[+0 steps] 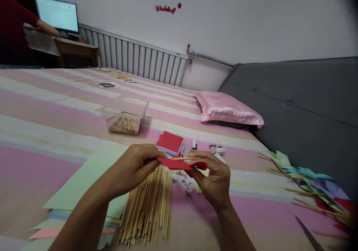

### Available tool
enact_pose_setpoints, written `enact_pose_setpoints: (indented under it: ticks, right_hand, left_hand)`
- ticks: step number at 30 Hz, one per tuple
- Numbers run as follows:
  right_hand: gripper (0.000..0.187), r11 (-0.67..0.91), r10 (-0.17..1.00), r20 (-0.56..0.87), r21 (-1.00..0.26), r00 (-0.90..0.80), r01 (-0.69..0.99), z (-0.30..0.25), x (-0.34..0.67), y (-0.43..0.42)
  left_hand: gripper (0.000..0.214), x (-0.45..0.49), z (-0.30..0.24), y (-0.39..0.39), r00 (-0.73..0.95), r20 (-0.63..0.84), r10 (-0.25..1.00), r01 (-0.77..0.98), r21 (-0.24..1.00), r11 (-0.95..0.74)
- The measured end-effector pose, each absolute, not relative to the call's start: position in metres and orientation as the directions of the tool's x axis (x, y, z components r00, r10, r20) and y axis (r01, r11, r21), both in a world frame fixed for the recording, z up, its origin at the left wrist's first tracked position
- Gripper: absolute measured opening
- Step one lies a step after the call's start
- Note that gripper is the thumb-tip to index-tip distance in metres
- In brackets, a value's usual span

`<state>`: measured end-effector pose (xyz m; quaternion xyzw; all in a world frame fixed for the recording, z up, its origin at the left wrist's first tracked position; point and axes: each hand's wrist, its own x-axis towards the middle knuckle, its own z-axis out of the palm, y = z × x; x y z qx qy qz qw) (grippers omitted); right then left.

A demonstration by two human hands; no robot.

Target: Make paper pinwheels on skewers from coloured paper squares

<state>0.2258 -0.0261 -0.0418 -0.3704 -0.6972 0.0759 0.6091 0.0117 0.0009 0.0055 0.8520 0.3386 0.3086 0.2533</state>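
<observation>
My left hand [137, 165] and my right hand [214, 176] meet above a striped bed, both pinched on a folded red paper piece [179, 164]. A thin wooden stick [184, 158] lies across the top of the paper, held between the fingertips of the two hands. Under my hands lies a bundle of wooden sticks [149, 206]. Small metal pins [187, 185] are scattered beside it. A stack of square coloured papers with red on top [169, 143] sits just beyond.
A clear plastic box of sticks [124, 116] stands further back. Large coloured paper sheets [81, 184] lie at left. Finished paper pinwheels [316, 187] pile at right, scissors [309, 236] near them. A pink pillow [226, 109] and grey headboard [307, 102] are at right. A person sits at a monitor far left.
</observation>
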Motion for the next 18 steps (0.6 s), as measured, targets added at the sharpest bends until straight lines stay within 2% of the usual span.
enact_pose_setpoints:
  ticks: [18]
  right_hand:
    - [0.021, 0.716, 0.627, 0.779, -0.574, -0.002, 0.397, -0.0407, 0.2266, -0.0271]
  left_hand:
    - [0.023, 0.0115, 0.0059, 0.0018, 0.599, 0.387, 0.701, 0.379, 0.634, -0.674]
